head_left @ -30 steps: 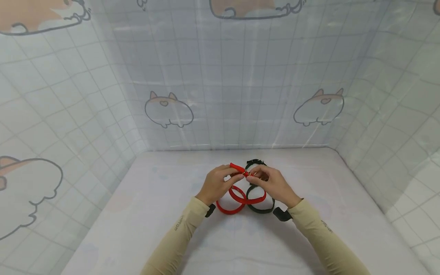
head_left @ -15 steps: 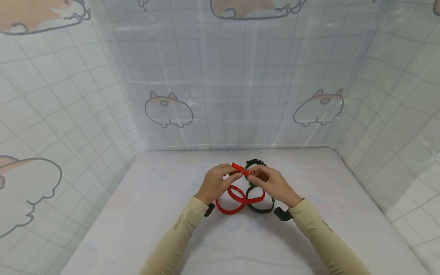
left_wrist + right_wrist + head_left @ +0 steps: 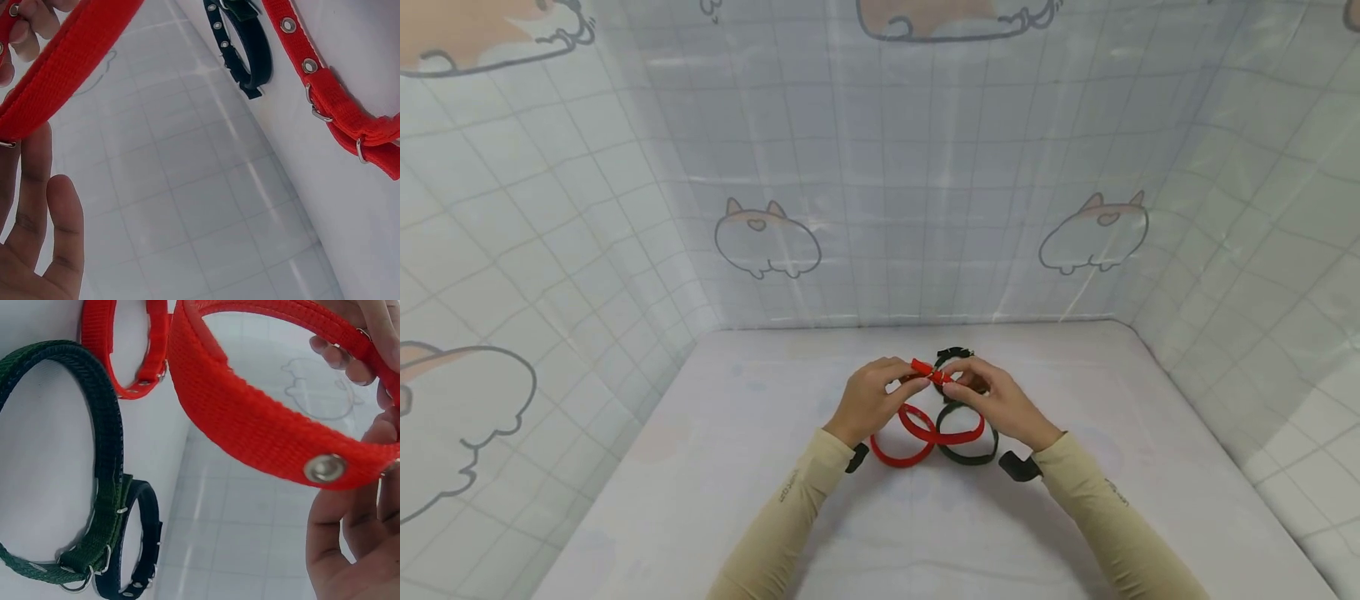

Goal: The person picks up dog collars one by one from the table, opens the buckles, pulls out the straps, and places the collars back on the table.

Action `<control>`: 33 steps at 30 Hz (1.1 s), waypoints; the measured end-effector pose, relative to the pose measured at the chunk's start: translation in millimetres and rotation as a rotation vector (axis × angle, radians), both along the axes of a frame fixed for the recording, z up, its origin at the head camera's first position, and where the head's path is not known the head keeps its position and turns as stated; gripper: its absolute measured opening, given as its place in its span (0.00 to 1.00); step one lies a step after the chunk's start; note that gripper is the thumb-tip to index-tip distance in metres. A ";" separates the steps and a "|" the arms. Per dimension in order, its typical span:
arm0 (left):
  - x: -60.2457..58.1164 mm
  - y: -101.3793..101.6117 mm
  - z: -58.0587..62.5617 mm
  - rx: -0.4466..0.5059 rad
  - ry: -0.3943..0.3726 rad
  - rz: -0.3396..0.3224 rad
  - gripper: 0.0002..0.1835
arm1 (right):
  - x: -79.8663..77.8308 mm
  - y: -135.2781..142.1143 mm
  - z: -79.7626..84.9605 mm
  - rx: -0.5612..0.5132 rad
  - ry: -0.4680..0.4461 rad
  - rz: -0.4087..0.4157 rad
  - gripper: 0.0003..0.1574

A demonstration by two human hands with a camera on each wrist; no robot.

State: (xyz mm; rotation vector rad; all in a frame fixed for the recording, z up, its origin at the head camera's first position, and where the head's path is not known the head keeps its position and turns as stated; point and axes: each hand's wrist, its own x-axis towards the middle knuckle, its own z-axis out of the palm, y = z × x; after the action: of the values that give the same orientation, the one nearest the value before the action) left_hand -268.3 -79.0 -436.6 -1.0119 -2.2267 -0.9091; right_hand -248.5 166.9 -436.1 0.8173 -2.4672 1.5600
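Worked above the white table (image 3: 685,500). Pinched with left hand (image 3: 872,400) and right hand (image 3: 1003,406), thumb against fingers in each — gripped the red collar (image 3: 244,422) by its strap (image 3: 939,377). Held it aloft, in the head view overlapping the second red collar (image 3: 97,337) and green collar (image 3: 110,444), short of the dark collar (image 3: 259,53). Hung its loop (image 3: 955,438) toward the body — slanted the strap's long axis from far left to near right, aiming the tip (image 3: 921,366) away and left.

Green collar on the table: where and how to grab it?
Pinch the green collar by its near band, likely from above on the person's side: the loop is open there, with the dark collar beyond and the held red collar over its far part.
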 end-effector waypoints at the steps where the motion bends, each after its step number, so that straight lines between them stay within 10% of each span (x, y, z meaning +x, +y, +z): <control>1: 0.2 -0.1 0.0 -0.002 0.002 0.001 0.08 | 0.6 -0.2 0.3 0.006 -0.003 0.000 0.15; 33: 2.3 -0.7 -4.1 0.001 -0.007 -0.019 0.16 | 1.2 -0.9 -0.1 -0.045 -0.049 0.038 0.13</control>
State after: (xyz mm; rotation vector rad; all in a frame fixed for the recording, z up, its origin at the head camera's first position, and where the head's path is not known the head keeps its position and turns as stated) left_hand -266.0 -79.6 -440.7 -1.0331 -2.2255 -0.9235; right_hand -247.3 165.9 -436.2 0.8336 -2.4541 1.6617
